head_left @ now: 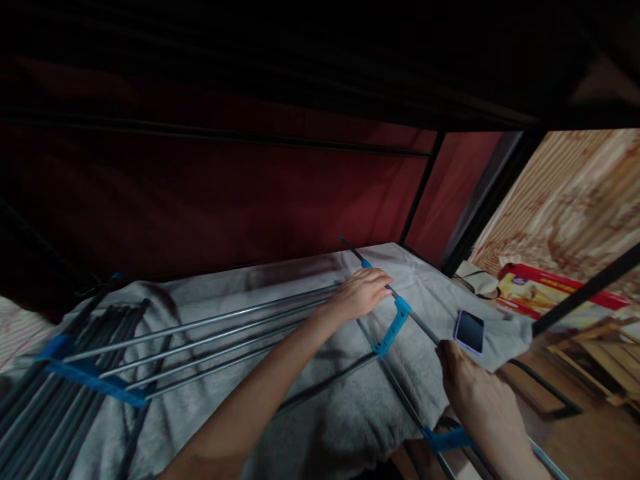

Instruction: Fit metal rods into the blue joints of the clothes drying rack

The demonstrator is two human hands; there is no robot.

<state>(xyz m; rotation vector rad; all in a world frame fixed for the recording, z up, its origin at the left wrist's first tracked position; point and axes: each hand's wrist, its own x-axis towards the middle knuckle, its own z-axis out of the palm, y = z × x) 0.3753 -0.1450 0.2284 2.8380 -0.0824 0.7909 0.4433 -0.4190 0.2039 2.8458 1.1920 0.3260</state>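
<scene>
Metal rack lies on the grey cloth, its long rod running from far centre to near right. The right hand is closed round the rod's nearer stretch; the left hand curves over its farther stretch, grip unclear. Judgement: steady both stretches, apply force evenly, and keep fingers off the blue bracket between the hands, a likely pinch point.
</scene>
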